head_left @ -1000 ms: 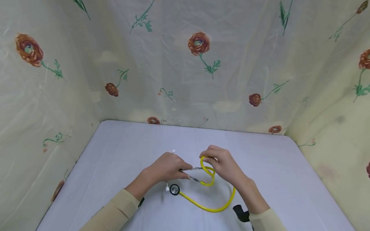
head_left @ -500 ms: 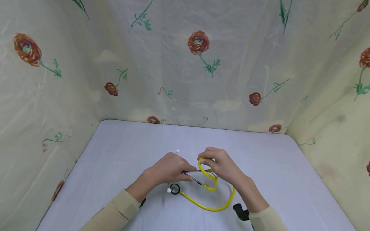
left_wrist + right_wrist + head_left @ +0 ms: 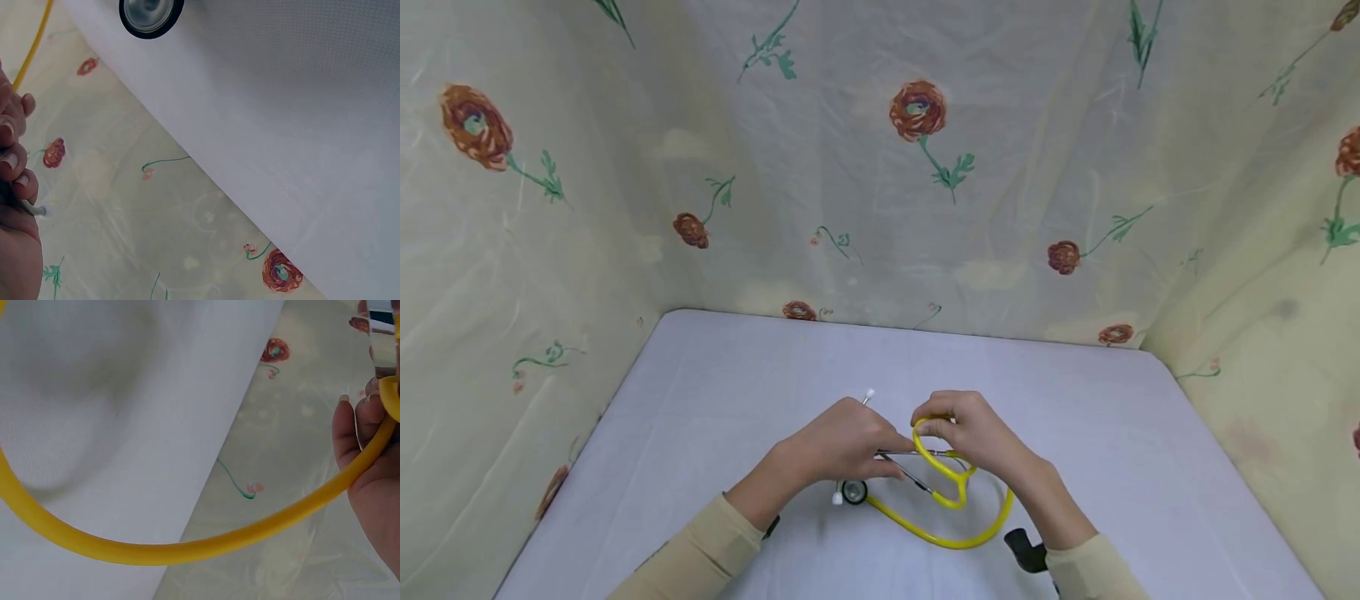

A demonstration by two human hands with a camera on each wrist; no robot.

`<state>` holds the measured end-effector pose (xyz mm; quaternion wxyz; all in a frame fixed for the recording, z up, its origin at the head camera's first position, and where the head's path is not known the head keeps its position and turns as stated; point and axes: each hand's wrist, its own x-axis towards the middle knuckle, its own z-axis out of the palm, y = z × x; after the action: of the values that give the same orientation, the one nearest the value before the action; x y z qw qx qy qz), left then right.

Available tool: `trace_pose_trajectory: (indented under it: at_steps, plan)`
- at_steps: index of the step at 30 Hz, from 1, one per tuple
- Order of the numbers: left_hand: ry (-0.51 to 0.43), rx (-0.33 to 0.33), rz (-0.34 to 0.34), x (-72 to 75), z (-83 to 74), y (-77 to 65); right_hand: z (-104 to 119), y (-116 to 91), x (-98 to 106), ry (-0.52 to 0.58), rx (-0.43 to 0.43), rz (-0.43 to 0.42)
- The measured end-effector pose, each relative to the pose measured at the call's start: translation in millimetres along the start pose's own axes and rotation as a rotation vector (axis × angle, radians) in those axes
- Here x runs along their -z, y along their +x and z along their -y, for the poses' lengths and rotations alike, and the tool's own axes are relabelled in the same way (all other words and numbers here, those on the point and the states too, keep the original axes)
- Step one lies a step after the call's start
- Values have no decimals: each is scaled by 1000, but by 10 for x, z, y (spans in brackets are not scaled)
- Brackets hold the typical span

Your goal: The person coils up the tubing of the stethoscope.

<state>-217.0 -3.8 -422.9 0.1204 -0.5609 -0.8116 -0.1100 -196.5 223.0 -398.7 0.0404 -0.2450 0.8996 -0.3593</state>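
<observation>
A yellow stethoscope (image 3: pixel 957 545) lies partly on the table and is partly held up in the head view. My left hand (image 3: pixel 844 442) grips its metal ear tubes (image 3: pixel 914 477), thumb toward the right. White ear tips (image 3: pixel 869 394) poke out beyond the far and near sides of that hand. Between finger and thumb, my right hand (image 3: pixel 962 425) pinches a bend of the yellow tubing, above the Y-shaped fork (image 3: pixel 964 479). The round black-rimmed chest piece (image 3: pixel 854 492) sits just below the left hand. In the right wrist view the tubing (image 3: pixel 150 554) sweeps across the right palm (image 3: pixel 381 500).
A white-covered table (image 3: pixel 737 375) spreads beneath both hands. Flower-printed sheeting (image 3: pixel 850 167) rises along its back and both sides. A black curved piece (image 3: pixel 1026 552) shows by the right sleeve (image 3: pixel 1093 571).
The left hand and ear tubes have shifted slightly right. The fork has swung down and right into plainer sight, the right hand has dropped a little, and the chest piece has stayed put.
</observation>
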Motion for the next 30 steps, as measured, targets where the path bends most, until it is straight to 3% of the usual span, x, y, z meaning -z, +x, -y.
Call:
trace_pose_trajectory:
  at_steps: [6,18,24,30]
  plan:
    - [-9,-39,-72,17,-19,-7,-31,-5,31,36,-28,26]
    - [8,-96,-154,34,-72,8,-81,-34,95,210,-193,118]
    - [12,-124,-214,62,-104,14,-138,-43,111,266,-179,152]
    - [-14,-119,-266,63,-110,28,-206,-80,62,324,-158,131]
